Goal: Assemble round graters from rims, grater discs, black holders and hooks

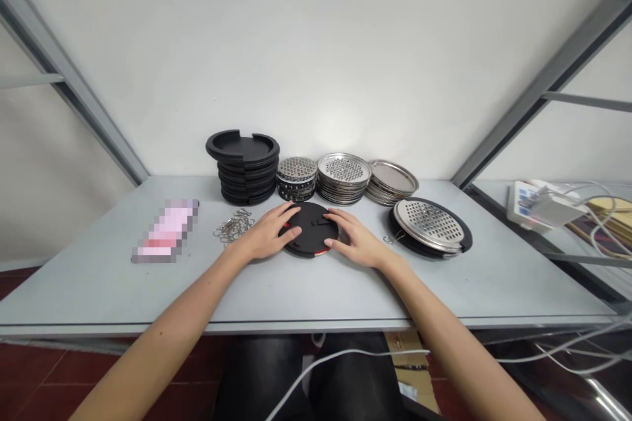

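A round black disc (312,229) lies flat on the grey table, with a slot-like detail on its top and a bit of red or orange at its edge. My left hand (271,231) rests on the disc's left side, fingers apart. On its right side my right hand (354,237) touches the rim, its fingers also spread. Left of the disc is a small heap of wire hooks (234,227). To the right sits an assembled round piece (432,225), a perforated metal plate in a black ring, with a wire hook beside it.
Along the wall stand a stack of black rings (248,177), small grater discs (297,177), larger perforated plates (344,177) and plain metal rims (392,181). A blurred phone-like object (166,231) lies left. Beyond the right frame are a power strip (526,205) and white cables.
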{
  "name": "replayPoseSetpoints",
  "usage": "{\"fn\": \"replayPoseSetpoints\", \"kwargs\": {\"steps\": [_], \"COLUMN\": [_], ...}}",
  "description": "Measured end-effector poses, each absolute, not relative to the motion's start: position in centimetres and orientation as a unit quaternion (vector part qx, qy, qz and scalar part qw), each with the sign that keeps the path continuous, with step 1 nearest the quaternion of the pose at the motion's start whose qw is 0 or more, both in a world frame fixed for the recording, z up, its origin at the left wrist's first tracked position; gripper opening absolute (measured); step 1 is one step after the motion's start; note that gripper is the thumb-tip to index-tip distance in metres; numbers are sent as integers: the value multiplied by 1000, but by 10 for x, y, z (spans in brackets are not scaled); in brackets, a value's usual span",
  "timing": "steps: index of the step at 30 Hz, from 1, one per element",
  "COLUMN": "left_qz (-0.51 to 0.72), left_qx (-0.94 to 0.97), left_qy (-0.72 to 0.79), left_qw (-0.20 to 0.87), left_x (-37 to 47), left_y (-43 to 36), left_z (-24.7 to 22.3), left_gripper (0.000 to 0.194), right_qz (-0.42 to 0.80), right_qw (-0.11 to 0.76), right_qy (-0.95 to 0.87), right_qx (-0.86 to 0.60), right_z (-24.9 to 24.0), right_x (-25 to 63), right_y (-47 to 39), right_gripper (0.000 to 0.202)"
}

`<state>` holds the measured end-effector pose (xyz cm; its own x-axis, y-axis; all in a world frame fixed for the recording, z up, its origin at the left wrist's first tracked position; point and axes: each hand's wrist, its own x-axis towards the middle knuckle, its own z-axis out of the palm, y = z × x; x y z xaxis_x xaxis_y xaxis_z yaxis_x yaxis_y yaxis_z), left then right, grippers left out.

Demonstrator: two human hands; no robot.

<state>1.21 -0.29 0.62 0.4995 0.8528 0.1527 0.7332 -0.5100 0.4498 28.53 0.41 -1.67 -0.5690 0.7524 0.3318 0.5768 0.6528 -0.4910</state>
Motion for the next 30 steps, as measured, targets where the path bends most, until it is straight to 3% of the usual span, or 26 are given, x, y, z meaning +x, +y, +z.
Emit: {"fn": "replayPoseSetpoints", "kwargs": {"steps": [6, 18, 24, 30], "left_qz": [233, 297, 235, 251], "left_qx": [776, 790, 730, 748], "left_qy": [582, 531, 642, 614], "left_qw": [59, 74, -8, 19], "left_x": [16, 20, 3, -2], "left_y": [3, 4, 10, 16], "left_z": [3, -1, -3, -8], "left_gripper": [47, 41, 33, 34], "right_qz": [172, 181, 188, 192], "right_qw": [265, 264, 266, 260], "right_qy": [-864, -858, -855, -854], "right_qx": [-392, -402, -403, -408], "right_z": [-15, -14, -14, -13], "right_x": [286, 285, 286, 287], "right_y": [5, 4, 4, 3], "right_gripper": [50, 51, 51, 52]}}
